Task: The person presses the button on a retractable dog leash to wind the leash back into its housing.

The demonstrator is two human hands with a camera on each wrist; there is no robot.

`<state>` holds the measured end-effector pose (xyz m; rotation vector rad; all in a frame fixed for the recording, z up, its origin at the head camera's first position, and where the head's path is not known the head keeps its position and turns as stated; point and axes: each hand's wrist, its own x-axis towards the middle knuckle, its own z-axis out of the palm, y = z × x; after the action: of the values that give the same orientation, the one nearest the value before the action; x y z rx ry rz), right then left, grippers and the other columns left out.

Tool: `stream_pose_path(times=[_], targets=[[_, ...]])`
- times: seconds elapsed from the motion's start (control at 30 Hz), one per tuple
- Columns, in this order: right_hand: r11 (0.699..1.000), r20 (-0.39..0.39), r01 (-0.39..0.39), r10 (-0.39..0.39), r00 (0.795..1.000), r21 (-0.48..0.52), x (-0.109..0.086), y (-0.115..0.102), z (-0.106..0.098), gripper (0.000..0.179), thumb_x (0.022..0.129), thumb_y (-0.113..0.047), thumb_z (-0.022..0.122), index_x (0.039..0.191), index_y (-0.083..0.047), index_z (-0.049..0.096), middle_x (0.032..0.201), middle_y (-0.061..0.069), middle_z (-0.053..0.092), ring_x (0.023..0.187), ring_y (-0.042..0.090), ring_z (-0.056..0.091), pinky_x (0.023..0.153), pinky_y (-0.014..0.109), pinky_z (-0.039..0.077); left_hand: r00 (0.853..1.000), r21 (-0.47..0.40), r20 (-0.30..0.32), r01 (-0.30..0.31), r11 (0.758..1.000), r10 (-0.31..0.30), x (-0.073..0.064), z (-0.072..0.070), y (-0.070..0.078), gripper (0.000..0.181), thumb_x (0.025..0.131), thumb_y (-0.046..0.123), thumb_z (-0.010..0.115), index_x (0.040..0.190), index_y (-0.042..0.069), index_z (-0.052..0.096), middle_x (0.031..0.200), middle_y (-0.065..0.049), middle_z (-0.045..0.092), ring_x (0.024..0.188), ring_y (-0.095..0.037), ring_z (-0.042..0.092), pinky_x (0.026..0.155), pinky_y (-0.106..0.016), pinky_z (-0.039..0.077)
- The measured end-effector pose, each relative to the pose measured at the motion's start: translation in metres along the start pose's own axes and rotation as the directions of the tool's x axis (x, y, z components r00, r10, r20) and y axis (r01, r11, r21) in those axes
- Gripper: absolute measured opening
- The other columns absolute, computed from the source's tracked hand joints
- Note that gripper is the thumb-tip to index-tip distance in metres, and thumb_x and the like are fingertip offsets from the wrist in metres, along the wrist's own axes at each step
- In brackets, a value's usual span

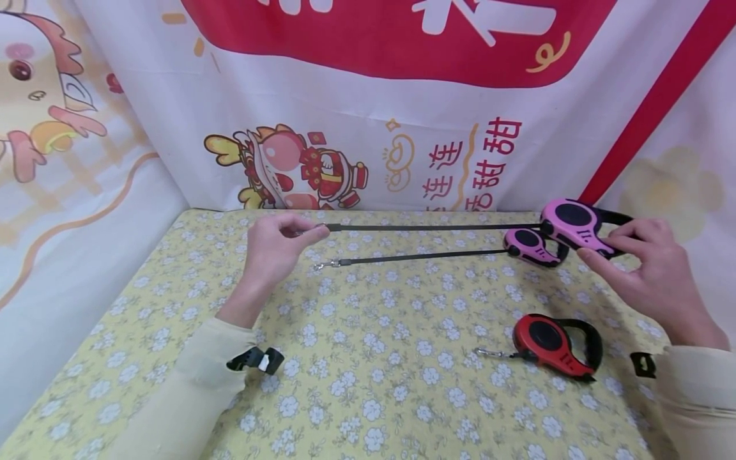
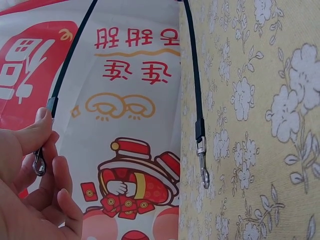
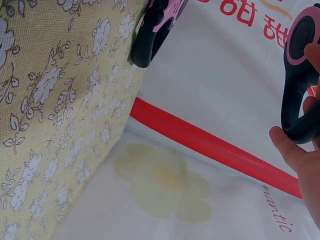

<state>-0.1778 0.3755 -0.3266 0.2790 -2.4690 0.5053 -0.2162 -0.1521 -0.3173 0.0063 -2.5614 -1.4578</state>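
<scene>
A pink and black retractable dog leash (image 1: 571, 220) is held up by its handle in my right hand (image 1: 661, 271). Its black strap (image 1: 437, 227) runs out straight to the left. At the strap's far end my left hand (image 1: 273, 249) pinches the metal clip (image 2: 39, 164) between thumb and fingers. Below this strap, a second pink retractable leash (image 1: 526, 245) lies on the flowered cloth, its own strap (image 1: 425, 257) pulled out nearly parallel. That strap ends in a silver snap clip (image 2: 202, 167), a little below my left hand in the head view.
A red retractable leash (image 1: 560, 358) lies nearer me on the right, its short clip (image 1: 490, 352) pointing left. Yellow flowered cloth (image 1: 368, 358) covers the table. Printed white and red curtains (image 1: 368, 96) stand behind and at both sides.
</scene>
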Motion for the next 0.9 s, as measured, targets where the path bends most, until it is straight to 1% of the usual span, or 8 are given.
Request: stream_pose_path(times=[0.07, 0.17, 0.37, 0.47, 0.7, 0.83, 0.9], targets=[[1.0, 0.001, -0.002, 0.002, 1.0, 0.003, 0.0001, 0.0001, 0.0004, 0.044, 0.092, -0.026, 0.082, 0.098, 0.017, 0.073, 0.104, 0.023, 0.057, 0.102, 0.019, 0.035, 0.081, 0.046, 0.03, 1.0, 0.003, 0.005, 0.001, 1.0, -0.001, 0.0001, 0.0003, -0.0002, 0.033, 0.094, 0.046, 0.081, 0.107, 0.016, 0.081, 0.109, -0.004, 0.075, 0.095, -0.024, 0.063, 0.081, -0.035, 0.051], [1.0, 0.001, 0.008, -0.008, 1.0, 0.009, 0.0003, 0.0007, 0.0007, 0.043, 0.092, -0.025, 0.082, 0.097, 0.016, 0.074, 0.104, 0.023, 0.058, 0.103, 0.02, 0.036, 0.081, 0.047, 0.031, 1.0, 0.005, 0.009, -0.002, 1.0, 0.002, -0.0001, 0.0006, -0.0004, 0.034, 0.094, 0.047, 0.081, 0.107, 0.016, 0.081, 0.108, -0.005, 0.075, 0.094, -0.024, 0.063, 0.081, -0.035, 0.051], [1.0, 0.009, 0.009, -0.01, 1.0, 0.019, 0.0001, -0.0008, 0.0006, 0.04, 0.091, -0.023, 0.082, 0.098, 0.016, 0.074, 0.104, 0.022, 0.058, 0.103, 0.031, 0.038, 0.082, 0.047, 0.03, 1.0, 0.001, 0.011, -0.01, 1.0, 0.01, -0.0005, 0.0012, -0.0006, 0.034, 0.095, 0.048, 0.079, 0.107, 0.017, 0.082, 0.11, -0.004, 0.076, 0.096, -0.023, 0.063, 0.082, -0.036, 0.05], [1.0, 0.015, 0.006, -0.007, 1.0, 0.028, 0.0005, -0.0018, 0.0009, 0.038, 0.089, -0.021, 0.082, 0.097, 0.016, 0.074, 0.104, 0.022, 0.058, 0.103, 0.033, 0.038, 0.082, 0.047, 0.03, 1.0, -0.002, 0.017, -0.006, 1.0, 0.006, -0.0008, 0.0011, 0.0, 0.034, 0.095, 0.049, 0.079, 0.108, 0.017, 0.082, 0.111, -0.004, 0.077, 0.097, -0.023, 0.064, 0.083, -0.035, 0.05], [1.0, 0.015, 0.01, -0.01, 1.0, 0.028, 0.001, -0.003, 0.0009, 0.039, 0.089, -0.023, 0.084, 0.097, 0.014, 0.075, 0.103, 0.02, 0.058, 0.103, 0.029, 0.038, 0.082, 0.042, 0.03, 0.999, -0.013, 0.03, -0.012, 1.0, 0.012, -0.0009, 0.0013, -0.0001, 0.036, 0.095, 0.051, 0.077, 0.108, 0.017, 0.082, 0.109, -0.005, 0.078, 0.097, -0.022, 0.065, 0.084, -0.036, 0.051], [1.0, 0.017, 0.01, -0.01, 1.0, 0.028, 0.0016, -0.0045, 0.0009, 0.036, 0.088, -0.021, 0.084, 0.095, 0.013, 0.075, 0.103, 0.02, 0.059, 0.102, 0.027, 0.038, 0.082, 0.042, 0.03, 0.999, -0.017, 0.034, -0.019, 1.0, 0.019, -0.0008, 0.0019, -0.0011, 0.036, 0.095, 0.052, 0.077, 0.108, 0.018, 0.082, 0.106, -0.005, 0.078, 0.096, -0.023, 0.065, 0.084, -0.036, 0.051], [1.0, 0.023, 0.011, -0.011, 1.0, 0.024, 0.0016, -0.0048, 0.001, 0.037, 0.088, -0.022, 0.084, 0.095, 0.014, 0.075, 0.103, 0.021, 0.058, 0.102, 0.029, 0.038, 0.082, 0.044, 0.03, 0.999, -0.019, 0.037, -0.02, 1.0, 0.021, -0.0006, 0.0024, -0.0015, 0.035, 0.096, 0.051, 0.077, 0.107, 0.018, 0.082, 0.104, -0.007, 0.078, 0.096, -0.024, 0.066, 0.083, -0.036, 0.051]])
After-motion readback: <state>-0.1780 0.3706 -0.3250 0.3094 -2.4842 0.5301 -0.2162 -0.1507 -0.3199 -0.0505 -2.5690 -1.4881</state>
